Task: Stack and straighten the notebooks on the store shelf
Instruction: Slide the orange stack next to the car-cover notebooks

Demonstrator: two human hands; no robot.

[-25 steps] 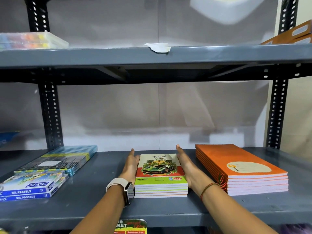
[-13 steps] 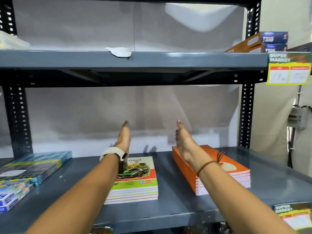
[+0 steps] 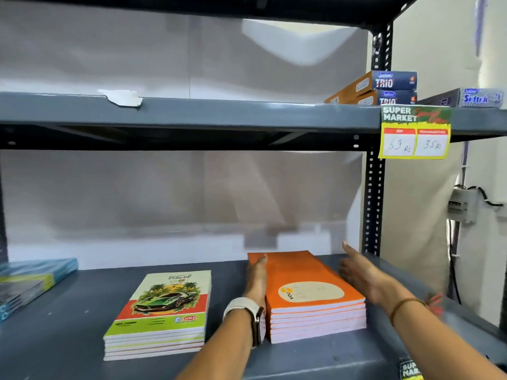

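Observation:
A stack of orange notebooks (image 3: 307, 286) lies on the grey shelf (image 3: 68, 319), right of centre. My left hand (image 3: 256, 278), with a white watch at the wrist, lies flat against the stack's left side, fingers straight. My right hand (image 3: 359, 275) is open and blurred just beside the stack's right side; I cannot tell whether it touches. A second stack of notebooks with a green car cover (image 3: 162, 311) rests to the left, apart from both hands.
Blue boxes (image 3: 24, 281) sit at the shelf's far left. A black upright post (image 3: 371, 204) stands behind the orange stack. The upper shelf carries Trio boxes (image 3: 384, 87), a paper scrap (image 3: 123, 97) and a price tag (image 3: 414, 133).
Both hands left the car-cover stack, rose, then moved right and came down on either side of the orange stack. The view swung to the right.

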